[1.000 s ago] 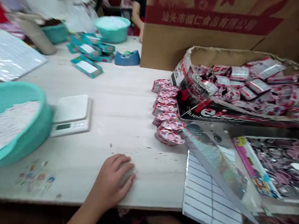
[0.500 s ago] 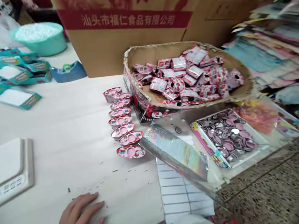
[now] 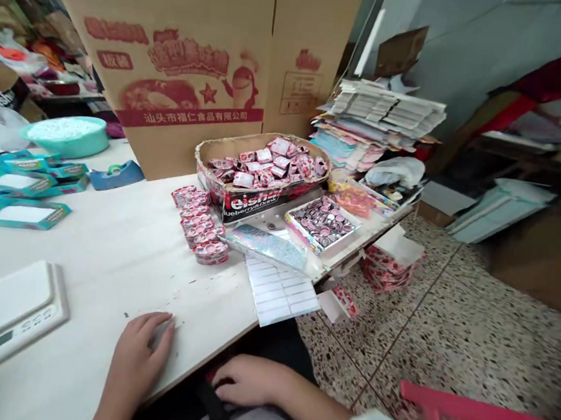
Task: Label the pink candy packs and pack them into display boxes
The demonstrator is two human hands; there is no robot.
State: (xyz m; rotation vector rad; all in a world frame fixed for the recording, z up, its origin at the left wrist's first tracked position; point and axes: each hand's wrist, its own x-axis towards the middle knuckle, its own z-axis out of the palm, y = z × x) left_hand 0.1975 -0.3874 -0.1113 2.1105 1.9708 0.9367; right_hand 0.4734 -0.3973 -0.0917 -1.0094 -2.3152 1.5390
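My left hand [image 3: 141,348] rests on the white table [image 3: 111,268] near its front edge, fingers bent, thumb apart, nothing visible in them. Below that edge, my right hand [image 3: 248,379] lies over my lap by a black strap [image 3: 211,402]. Its fingers curve loosely, with a gap at the thumb; some fingertips are hidden. Beyond the left hand stands a row of small red-and-pink oval packs [image 3: 201,226]. A cut-down carton [image 3: 256,205] behind them holds many similar packs. To its right, a shallow box [image 3: 302,237] contains small pink and silver round pieces.
A white scale [image 3: 14,318] sits at left, with teal boxes [image 3: 22,212], a blue tape dispenser [image 3: 118,176] and a teal basin [image 3: 67,138] beyond. A label sheet [image 3: 278,291] overhangs the front edge. At right are stacked papers [image 3: 380,114] and a red stool [image 3: 478,413].
The camera view has pulled back and tilted up, showing more floor and room. My right hand has come into view over my lap. My left hand stays on the table.
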